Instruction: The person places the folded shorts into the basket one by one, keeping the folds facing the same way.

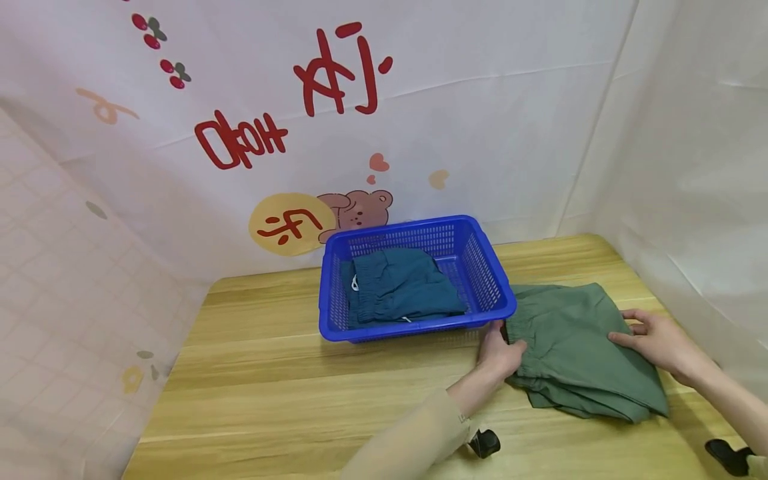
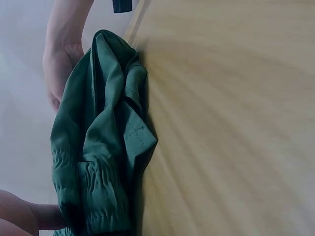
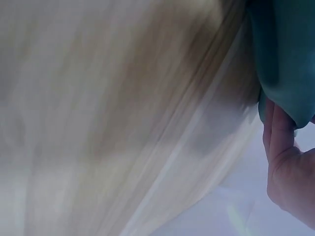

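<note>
A folded green garment (image 1: 579,353) lies on the wooden table (image 1: 288,373), just right of a blue plastic basket (image 1: 480,263). My left hand (image 1: 503,348) pinches its left edge at the elastic waistband (image 2: 96,196), thumb on top. My right hand (image 1: 651,337) holds the opposite edge, with the thumb over the cloth and a finger (image 3: 278,140) against its underside. In the left wrist view the green garment (image 2: 106,142) shows several stacked layers, with the right hand (image 2: 61,64) behind it. A darker teal garment (image 1: 399,287) lies folded inside the basket.
A white printed curtain (image 1: 420,120) hangs close behind the table, and another one closes off the right side. The basket sits at the table's back middle. Bare wood stretches to the left and front. The right wrist view is heavily blurred.
</note>
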Action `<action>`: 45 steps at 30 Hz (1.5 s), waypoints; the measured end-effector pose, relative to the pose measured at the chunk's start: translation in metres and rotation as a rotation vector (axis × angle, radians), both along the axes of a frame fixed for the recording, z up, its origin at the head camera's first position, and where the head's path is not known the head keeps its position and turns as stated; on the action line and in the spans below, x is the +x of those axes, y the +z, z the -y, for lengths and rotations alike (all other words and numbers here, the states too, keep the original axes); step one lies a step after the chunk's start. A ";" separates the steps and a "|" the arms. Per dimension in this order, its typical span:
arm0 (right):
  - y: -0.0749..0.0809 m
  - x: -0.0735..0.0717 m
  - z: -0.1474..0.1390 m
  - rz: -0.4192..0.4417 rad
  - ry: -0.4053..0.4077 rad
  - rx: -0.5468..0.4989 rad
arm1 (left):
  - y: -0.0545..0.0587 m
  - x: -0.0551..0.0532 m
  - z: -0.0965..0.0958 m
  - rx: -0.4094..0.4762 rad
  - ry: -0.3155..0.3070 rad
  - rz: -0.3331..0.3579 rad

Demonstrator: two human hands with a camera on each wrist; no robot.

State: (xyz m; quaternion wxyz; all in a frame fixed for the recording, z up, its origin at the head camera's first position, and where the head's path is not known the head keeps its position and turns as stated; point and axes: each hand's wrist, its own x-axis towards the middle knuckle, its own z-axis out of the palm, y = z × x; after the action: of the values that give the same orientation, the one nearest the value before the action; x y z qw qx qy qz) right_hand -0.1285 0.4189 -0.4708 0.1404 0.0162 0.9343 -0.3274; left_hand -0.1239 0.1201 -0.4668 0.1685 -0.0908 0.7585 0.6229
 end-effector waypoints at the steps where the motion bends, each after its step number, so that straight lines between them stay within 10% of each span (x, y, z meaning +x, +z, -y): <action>1: 0.000 0.002 0.003 0.000 0.003 -0.002 | 0.000 0.002 0.004 -0.010 -0.011 -0.005; 22: -0.001 0.029 0.054 0.011 0.045 -0.035 | -0.002 0.041 0.057 0.012 -0.119 0.021; 37: 0.005 0.040 0.089 0.005 0.059 -0.115 | -0.018 0.039 0.080 0.247 -0.061 0.071; 45: 0.006 0.041 0.094 -0.006 0.056 -0.112 | -0.008 0.043 0.074 0.197 0.019 0.079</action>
State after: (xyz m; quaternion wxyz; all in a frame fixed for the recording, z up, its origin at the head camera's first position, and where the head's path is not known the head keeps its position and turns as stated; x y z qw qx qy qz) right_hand -0.0874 0.3244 -0.4647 0.1474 -0.0189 0.9149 -0.3752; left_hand -0.0812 0.0461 -0.4749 0.2004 -0.1052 0.6857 0.6918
